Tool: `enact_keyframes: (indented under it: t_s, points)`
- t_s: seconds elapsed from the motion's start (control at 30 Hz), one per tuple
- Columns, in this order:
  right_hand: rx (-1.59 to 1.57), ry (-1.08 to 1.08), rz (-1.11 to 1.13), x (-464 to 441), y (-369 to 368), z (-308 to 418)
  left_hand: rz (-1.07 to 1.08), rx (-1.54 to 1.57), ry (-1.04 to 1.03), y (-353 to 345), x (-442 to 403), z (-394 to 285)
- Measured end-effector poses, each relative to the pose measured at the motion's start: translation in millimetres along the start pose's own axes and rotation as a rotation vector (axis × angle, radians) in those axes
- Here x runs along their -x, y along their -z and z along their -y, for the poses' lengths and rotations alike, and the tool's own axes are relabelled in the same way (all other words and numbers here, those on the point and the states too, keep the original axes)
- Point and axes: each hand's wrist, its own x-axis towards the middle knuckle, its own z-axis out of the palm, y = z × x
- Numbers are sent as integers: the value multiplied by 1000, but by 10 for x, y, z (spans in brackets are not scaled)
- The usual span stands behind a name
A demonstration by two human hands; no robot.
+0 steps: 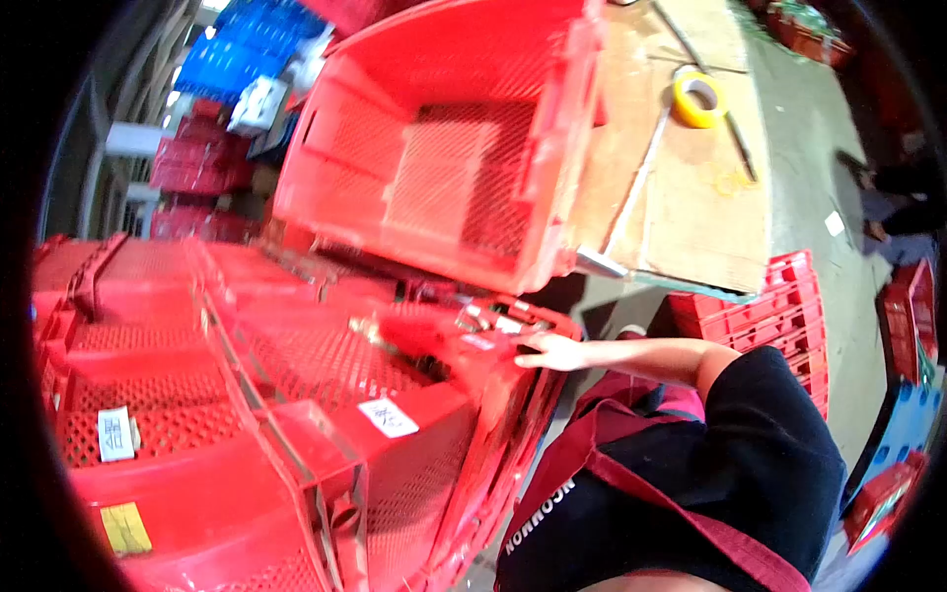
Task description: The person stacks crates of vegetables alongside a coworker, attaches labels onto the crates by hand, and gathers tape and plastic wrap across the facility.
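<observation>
My right hand [552,351] reaches in from the right, its fingers curled over the edge of a red plastic piece [478,340], perhaps a folded crate; blur hides the exact grip. That piece lies among stacked red crates [414,419] with mesh walls and white labels. Just beyond it, a large red crate [434,187] stands tilted, its inside facing me and nothing in it. A small pale yellowish item [370,331], too blurred to name, sits left of my hand. My left hand does not show.
A cardboard-topped table [681,197] holds a roll of yellow tape [698,99] and thin dark rods. Below it stands a red slatted crate [789,321]. Blue crates [242,49] are piled at the back left. A blue pallet-like piece [903,429] lies at the right.
</observation>
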Motion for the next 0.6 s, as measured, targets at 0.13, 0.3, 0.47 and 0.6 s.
enact_keyframes:
  t_s: [0.13, 0.3, 0.47, 0.6]
  points:
    - [-79, -105, -260, 796, 438, -90, 53, 194, -80, -27, -266, -215]
    - [314, -53, -906, 1398, 1464, 158, 218, 513, -240, -5, -450, -762]
    - [923, -4, -1277, 1376, 2985, 105, 384, 313, -578, 286, -13, -2266]
    - [1117, -374, -1168, 1246, 3694, 23, -84, -78, -1371, 343, 181, -3434]
